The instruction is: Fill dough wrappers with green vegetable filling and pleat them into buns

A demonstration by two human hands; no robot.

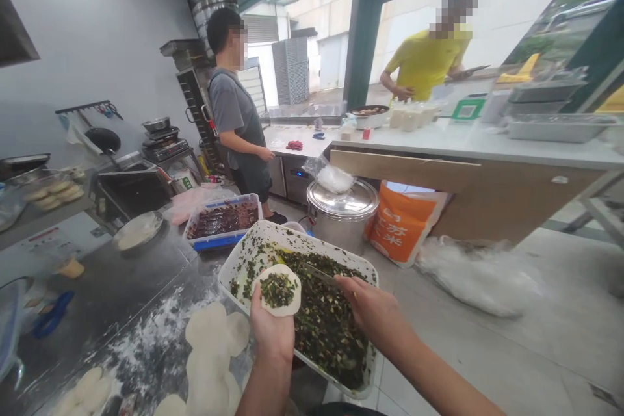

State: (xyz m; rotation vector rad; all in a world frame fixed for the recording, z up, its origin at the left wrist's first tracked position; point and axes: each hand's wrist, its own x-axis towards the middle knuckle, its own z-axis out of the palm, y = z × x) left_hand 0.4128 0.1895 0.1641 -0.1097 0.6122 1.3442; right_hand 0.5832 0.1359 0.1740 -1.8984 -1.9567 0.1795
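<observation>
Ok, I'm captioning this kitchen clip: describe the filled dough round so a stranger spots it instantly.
Above the white tray of green filling, find the person's left hand. It cradles a pale dough round topped with a dark green mound. Unlike it, the other rounds lie bare on the floured steel counter.

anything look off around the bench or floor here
A crumpled clear plastic bag lies loose on the floor beside the orange sack, looking like stray litter. The white tray of greens filling also seems to overhang the steel table, so it looks poorly supported.
</observation>
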